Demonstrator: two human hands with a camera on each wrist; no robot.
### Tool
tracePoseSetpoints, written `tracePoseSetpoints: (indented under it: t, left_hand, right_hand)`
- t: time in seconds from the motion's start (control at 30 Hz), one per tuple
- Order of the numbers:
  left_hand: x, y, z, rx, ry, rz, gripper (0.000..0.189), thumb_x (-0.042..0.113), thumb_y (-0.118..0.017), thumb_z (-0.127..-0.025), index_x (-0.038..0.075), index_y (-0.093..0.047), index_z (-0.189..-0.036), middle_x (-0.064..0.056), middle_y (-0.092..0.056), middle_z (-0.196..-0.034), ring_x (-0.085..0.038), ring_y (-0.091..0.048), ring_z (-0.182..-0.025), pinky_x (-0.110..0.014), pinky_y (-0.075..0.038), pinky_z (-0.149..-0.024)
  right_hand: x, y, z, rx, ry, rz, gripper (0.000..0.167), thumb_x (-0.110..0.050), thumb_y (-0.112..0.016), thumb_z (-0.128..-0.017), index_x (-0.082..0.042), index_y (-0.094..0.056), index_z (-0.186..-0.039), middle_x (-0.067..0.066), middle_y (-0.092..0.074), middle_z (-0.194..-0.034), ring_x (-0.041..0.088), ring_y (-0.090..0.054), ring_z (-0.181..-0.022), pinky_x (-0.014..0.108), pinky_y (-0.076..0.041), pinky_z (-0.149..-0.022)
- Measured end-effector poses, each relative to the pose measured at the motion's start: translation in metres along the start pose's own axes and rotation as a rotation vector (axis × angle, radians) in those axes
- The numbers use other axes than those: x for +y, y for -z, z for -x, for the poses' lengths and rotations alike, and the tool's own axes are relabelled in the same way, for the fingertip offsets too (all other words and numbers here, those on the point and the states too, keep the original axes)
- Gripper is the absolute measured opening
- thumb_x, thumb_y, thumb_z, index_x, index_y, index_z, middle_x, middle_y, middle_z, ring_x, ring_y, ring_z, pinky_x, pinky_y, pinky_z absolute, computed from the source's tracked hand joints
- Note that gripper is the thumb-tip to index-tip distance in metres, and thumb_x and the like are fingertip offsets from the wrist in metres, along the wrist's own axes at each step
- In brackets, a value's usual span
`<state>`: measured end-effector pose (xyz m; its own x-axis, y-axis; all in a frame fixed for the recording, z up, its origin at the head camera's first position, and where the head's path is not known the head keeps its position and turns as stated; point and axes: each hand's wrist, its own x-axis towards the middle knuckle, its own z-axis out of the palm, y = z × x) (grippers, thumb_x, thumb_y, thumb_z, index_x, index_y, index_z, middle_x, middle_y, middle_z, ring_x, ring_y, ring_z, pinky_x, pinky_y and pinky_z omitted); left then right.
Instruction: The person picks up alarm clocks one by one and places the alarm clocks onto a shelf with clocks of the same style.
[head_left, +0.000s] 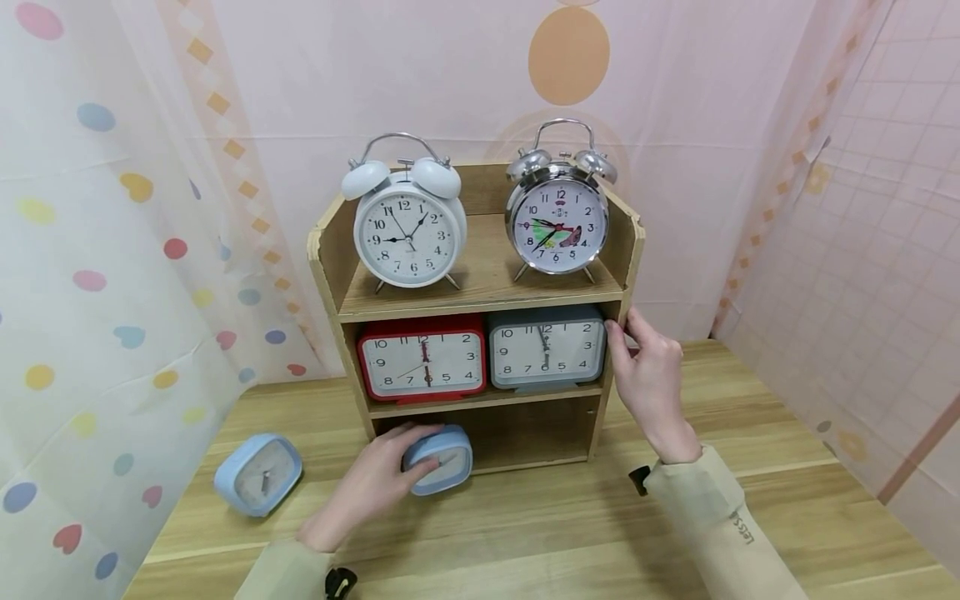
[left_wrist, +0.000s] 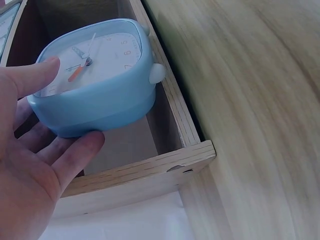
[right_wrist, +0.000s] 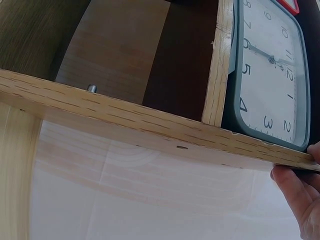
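My left hand [head_left: 375, 473] holds a small light blue alarm clock [head_left: 456, 468] by its left end, in front of the bottom compartment of a wooden shelf [head_left: 480, 309]. In the left wrist view the thumb lies over the face of this blue clock [left_wrist: 95, 107], with fingers beneath the body. My right hand [head_left: 651, 379] grips the shelf's right side panel [right_wrist: 150, 117], beside the grey clock [head_left: 547, 350]. Left of that stands a red rectangular clock [head_left: 423, 362] in the same middle compartment.
On the top board stand a white twin-bell clock [head_left: 408, 237] and a silver twin-bell clock [head_left: 558, 225]. A second light blue clock [head_left: 258, 475] sits on the wood-grain table [head_left: 525, 542], left of the shelf. Patterned curtains [head_left: 262, 125] hang behind and at both sides.
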<state>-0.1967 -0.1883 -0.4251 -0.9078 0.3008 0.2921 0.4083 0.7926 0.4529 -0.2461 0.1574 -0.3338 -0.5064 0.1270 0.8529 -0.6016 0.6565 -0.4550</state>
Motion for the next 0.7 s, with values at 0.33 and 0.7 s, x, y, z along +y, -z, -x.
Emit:
tracePoseSetpoints:
  t: [0.33,0.7]
  left_hand:
    - [0.0002,-0.0001,-0.0028,0.013,-0.028,-0.005,0.043,0.022,-0.078,-0.094,0.018,-0.070,-0.137,-0.007,-0.076,-0.123,-0.022,-0.072,-0.107,-0.043,-0.059,-0.090]
    - [0.0000,0.0016,-0.0058,-0.004,0.001,0.004,0.043,0.023,-0.077,-0.095,0.019,-0.070,-0.137,-0.004,-0.076,-0.115,-0.015,-0.069,-0.101,-0.035,-0.056,-0.085]
  right_hand:
    - [-0.0007,0.0000,0.0002,0.000,0.007,0.002,0.012,0.002,-0.066,-0.098,0.007,-0.067,-0.087,0.025,-0.077,-0.083,0.044,-0.079,-0.087,-0.006,-0.037,-0.069]
    - [-0.0011,0.0000,0.0008,-0.001,0.009,-0.006,0.012,0.003,-0.065,-0.098,0.007,-0.066,-0.087,0.026,-0.077,-0.083,0.045,-0.079,-0.087,-0.007,-0.037,-0.069]
